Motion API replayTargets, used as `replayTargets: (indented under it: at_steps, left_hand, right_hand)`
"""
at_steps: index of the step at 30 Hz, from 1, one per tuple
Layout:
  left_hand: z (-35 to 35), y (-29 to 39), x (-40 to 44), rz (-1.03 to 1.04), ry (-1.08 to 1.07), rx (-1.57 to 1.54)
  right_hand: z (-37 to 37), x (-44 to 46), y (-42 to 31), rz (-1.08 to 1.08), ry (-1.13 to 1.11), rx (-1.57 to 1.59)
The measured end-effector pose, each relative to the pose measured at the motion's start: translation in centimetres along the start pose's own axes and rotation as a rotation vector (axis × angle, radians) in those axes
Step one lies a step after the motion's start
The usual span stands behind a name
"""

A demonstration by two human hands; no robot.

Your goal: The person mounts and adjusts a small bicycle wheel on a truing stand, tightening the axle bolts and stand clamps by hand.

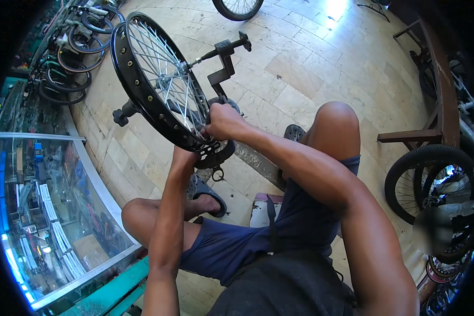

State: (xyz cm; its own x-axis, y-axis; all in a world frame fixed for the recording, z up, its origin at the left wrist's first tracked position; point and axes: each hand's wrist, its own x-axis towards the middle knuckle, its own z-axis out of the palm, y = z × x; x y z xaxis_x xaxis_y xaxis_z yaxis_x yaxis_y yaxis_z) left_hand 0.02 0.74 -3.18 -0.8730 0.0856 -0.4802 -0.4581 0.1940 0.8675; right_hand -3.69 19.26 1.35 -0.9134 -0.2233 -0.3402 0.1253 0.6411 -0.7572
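A black bicycle rim [150, 98] with silver spokes stands tilted in a black truing stand [225, 63], its silver hub [183, 68] at the stand's arm. My right hand [222, 122] is at the lower right of the rim, by the spoke ends, with its fingers curled; what they hold is too small to name. Most of my left hand [187, 154] is hidden behind the rim's lower edge, and its fingers do not show. Below the rim, a small black ring [217, 174] hangs from the stand's base.
A glass display case [63, 205] is at the left, with several small wheels [84, 47] above it. A brown wooden frame [442, 79] and bicycle tyres [432, 152] stand at the right. Another wheel [238, 7] is at the top, on the tiled floor [300, 68].
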Motion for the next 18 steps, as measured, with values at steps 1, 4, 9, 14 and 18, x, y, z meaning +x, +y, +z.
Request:
replayTargets:
  at_steps: [1, 4, 9, 14, 18]
  left_hand:
    - [0.9, 0.1, -0.1, 0.051, 0.072, -0.032]
    - [0.7, 0.7, -0.2, 0.142, 0.139, 0.004]
    - [-0.9, 1.6, -0.4, 0.151, 0.119, 0.111]
    - [-0.3, 2.6, -1.2, 0.173, 0.115, 0.152]
    - [-0.2, 2.0, -1.1, 0.156, 0.047, 0.136]
  right_hand:
    - [0.2, 0.3, 0.2, -0.008, 0.009, -0.012]
    - [1.4, 2.1, 1.6, -0.047, 0.030, -0.035]
    - [1.5, 2.5, 2.6, -0.065, 0.023, -0.015]
    - [0.1, 2.0, 2.0, -0.103, -0.060, 0.092]
    - [-2.0, 2.6, 1.8, -0.113, 0.056, 0.226]
